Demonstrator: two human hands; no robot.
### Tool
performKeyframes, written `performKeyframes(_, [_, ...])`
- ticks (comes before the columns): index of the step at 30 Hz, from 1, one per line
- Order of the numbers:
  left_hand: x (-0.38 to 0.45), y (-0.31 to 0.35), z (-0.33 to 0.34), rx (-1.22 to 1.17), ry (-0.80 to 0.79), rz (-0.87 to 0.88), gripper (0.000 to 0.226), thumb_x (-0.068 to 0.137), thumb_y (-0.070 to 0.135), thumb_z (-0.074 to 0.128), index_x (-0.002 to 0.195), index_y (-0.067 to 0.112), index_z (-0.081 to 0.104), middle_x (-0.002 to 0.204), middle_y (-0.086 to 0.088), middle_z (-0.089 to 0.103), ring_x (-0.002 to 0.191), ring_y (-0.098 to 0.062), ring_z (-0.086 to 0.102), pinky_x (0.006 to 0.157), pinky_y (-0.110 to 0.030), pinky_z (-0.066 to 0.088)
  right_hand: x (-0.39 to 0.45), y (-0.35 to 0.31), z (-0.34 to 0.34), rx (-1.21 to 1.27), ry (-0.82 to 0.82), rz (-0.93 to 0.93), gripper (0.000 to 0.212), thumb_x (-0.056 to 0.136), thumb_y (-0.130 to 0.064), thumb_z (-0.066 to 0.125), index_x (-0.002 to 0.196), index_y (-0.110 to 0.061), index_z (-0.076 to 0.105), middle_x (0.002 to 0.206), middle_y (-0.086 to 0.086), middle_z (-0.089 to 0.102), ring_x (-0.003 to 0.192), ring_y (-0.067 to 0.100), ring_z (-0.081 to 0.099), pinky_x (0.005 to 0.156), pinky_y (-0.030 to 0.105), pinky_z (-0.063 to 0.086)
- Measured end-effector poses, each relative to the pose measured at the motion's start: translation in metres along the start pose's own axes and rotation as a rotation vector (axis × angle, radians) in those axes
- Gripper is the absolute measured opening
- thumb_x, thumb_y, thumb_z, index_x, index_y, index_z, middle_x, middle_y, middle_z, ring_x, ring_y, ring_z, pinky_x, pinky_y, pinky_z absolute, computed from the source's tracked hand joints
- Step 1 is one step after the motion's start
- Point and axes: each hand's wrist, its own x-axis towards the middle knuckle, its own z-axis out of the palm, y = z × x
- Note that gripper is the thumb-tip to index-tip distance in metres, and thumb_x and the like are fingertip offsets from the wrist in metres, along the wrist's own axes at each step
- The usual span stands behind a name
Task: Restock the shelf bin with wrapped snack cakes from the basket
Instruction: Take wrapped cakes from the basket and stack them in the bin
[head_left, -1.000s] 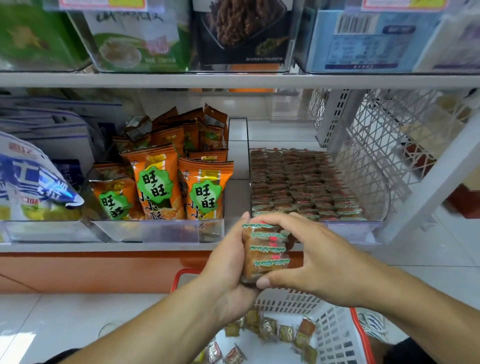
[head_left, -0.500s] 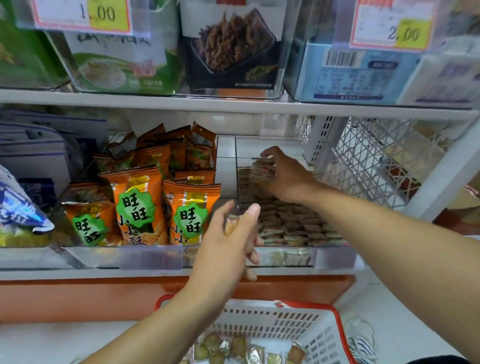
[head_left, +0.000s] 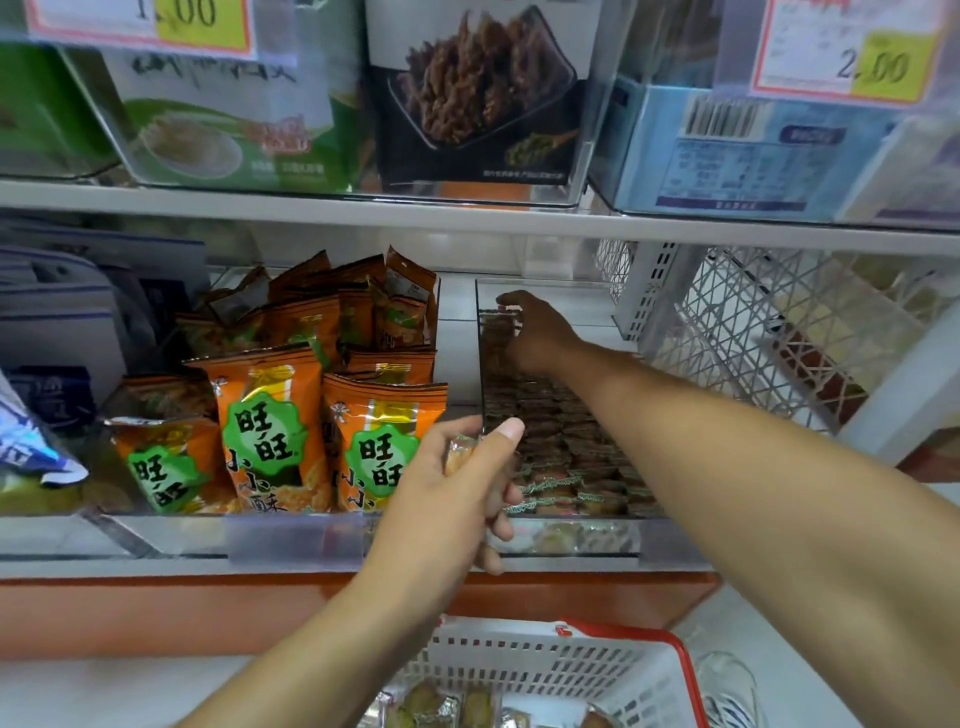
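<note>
I'm setting a small stack of wrapped snack cakes (head_left: 503, 325) into the back of the clear shelf bin (head_left: 571, 538), and to do it well I should lower the stack flat against the left wall, square with the rows already lying there, and let go only once it rests on the layer beneath, so nothing tips forward or slides out of line. My right hand (head_left: 537, 332) reaches deep into the bin with its fingers (head_left: 511, 300) curled down over the stack, holding it from above at the far left corner. My left hand (head_left: 457, 499) waits at the bin's front left corner, fingers and thumb closed narrowly round a few more cakes (head_left: 460, 452), ready to pass them across; how many it holds I cannot tell. The basket (head_left: 524, 662) sits below on the floor with loose cakes in it, so the restocking looks partway done.
</note>
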Motion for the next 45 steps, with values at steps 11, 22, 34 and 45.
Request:
performKeyframes(11, [-0.008, 0.006, -0.004, 0.007, -0.019, -0.033, 0.059, 0.070, 0.064, 0.071, 0.123, 0.043, 0.056, 0.075, -0.003, 0.068, 0.063, -0.019, 0.059, 0.044, -0.027, 0.047, -0.019, -0.009, 0.012, -0.094, 0.022, -0.001, 0.073, 0.090, 0.000, 0.061, 0.155, -0.013, 0.031, 0.158, 0.010, 0.037, 0.144, 0.029, 0.036, 0.114, 0.028, 0.029])
performKeyframes(22, [-0.010, 0.006, -0.005, 0.016, 0.018, -0.078, 0.047, 0.086, 0.062, 0.064, 0.115, 0.025, 0.060, 0.085, -0.009, 0.069, 0.065, -0.019, 0.063, 0.048, -0.028, 0.050, -0.014, -0.004, 0.012, -0.352, -0.114, 0.046, 0.074, 0.099, -0.021, 0.053, 0.160, -0.015, 0.012, 0.157, 0.021, 0.026, 0.144, 0.042, 0.024, 0.117, 0.048, 0.027])
performKeyframes(34, [-0.044, 0.021, 0.000, -0.275, 0.049, -0.204, 0.069, 0.102, 0.064, 0.032, 0.108, 0.006, 0.068, 0.080, -0.014, 0.072, 0.057, -0.020, 0.065, 0.045, -0.027, 0.049, -0.181, -0.057, -0.048, 0.049, -0.004, -0.377, 0.036, 0.087, -0.054, 0.064, 0.120, -0.039, 0.064, 0.110, -0.020, 0.066, 0.102, -0.002, 0.063, 0.091, 0.028, 0.053])
performKeyframes(45, [-0.051, 0.018, 0.004, -0.342, -0.083, -0.342, 0.075, 0.101, 0.063, 0.034, 0.127, 0.001, 0.066, 0.113, -0.019, 0.074, 0.102, -0.033, 0.074, 0.071, -0.044, 0.064, -0.260, -0.019, -0.020, -0.026, 0.020, -0.492, 0.042, 0.097, -0.028, 0.055, 0.138, -0.033, 0.053, 0.121, -0.019, 0.064, 0.115, 0.002, 0.057, 0.097, 0.023, 0.045])
